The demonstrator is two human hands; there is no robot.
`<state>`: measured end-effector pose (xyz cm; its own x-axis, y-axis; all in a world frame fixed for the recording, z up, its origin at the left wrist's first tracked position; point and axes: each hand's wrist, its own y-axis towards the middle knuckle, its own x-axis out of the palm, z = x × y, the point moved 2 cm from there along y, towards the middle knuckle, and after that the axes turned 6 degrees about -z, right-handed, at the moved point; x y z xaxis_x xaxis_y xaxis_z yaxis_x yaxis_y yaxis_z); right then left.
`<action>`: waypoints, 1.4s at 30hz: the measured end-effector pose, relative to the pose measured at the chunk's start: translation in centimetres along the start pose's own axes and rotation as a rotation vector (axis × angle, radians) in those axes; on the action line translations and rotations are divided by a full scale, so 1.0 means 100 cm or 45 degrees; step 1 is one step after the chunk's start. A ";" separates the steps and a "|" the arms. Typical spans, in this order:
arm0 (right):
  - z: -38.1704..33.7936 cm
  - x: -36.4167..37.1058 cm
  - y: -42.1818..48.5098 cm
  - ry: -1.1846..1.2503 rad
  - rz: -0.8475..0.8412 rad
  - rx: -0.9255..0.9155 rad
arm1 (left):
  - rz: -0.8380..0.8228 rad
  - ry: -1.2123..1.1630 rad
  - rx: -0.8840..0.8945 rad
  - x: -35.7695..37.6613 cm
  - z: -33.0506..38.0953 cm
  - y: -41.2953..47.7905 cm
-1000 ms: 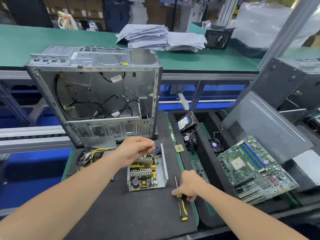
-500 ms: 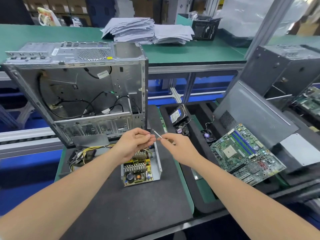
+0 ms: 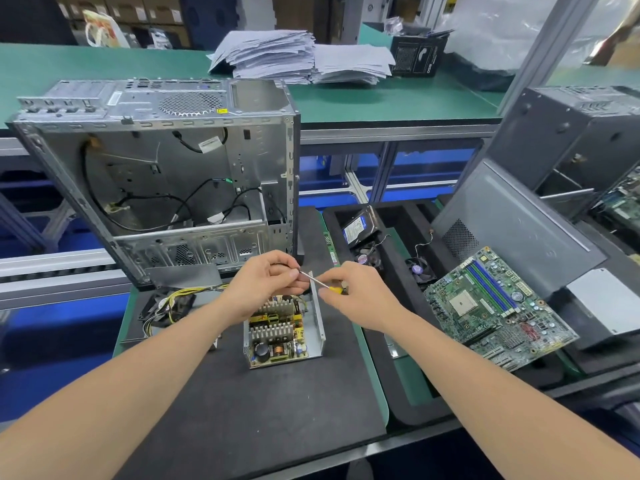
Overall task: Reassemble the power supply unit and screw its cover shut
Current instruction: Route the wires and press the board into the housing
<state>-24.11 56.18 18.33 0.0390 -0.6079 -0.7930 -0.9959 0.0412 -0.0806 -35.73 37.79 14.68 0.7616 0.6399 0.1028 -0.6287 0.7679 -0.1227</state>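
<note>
The open power supply unit (image 3: 277, 336) lies on the black mat (image 3: 242, 410), its circuit board bared, just in front of the upright computer case (image 3: 166, 174). Above its far end the right hand (image 3: 360, 299) grips the yellow handle of a screwdriver (image 3: 313, 279) with curled fingers, while the left hand (image 3: 265, 284) pinches the shaft's tip between thumb and fingertips. A motherboard (image 3: 495, 306) rests tilted off to the right

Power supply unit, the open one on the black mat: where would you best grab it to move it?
By its upright metal side wall, pinched from above on the right. The power supply unit lies flat with its circuit board exposed upward, so that bare wall is probably the safest hold.
</note>
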 end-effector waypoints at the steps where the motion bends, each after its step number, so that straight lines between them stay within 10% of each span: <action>1: 0.002 0.000 0.000 0.155 -0.026 0.036 | -0.023 0.024 0.003 -0.001 0.002 0.000; 12: 0.009 0.018 0.000 0.733 -0.013 0.190 | -0.078 -0.134 -0.084 -0.018 -0.007 -0.004; 17: 0.014 0.027 0.000 0.617 0.020 0.214 | 0.403 1.006 -0.001 -0.033 -0.004 -0.008; 22: 0.021 0.052 0.001 0.261 -0.124 0.214 | 0.283 1.510 -0.207 -0.042 -0.017 -0.015; 42: 0.036 0.018 0.031 -0.049 -0.151 0.103 | 0.100 1.392 -0.238 -0.044 -0.024 0.012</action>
<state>-26.86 58.11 14.46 0.1609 -0.5816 -0.7974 -0.9743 0.0355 -0.2225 -39.47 35.87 11.70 0.5071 0.2458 -0.8261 -0.7179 0.6509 -0.2470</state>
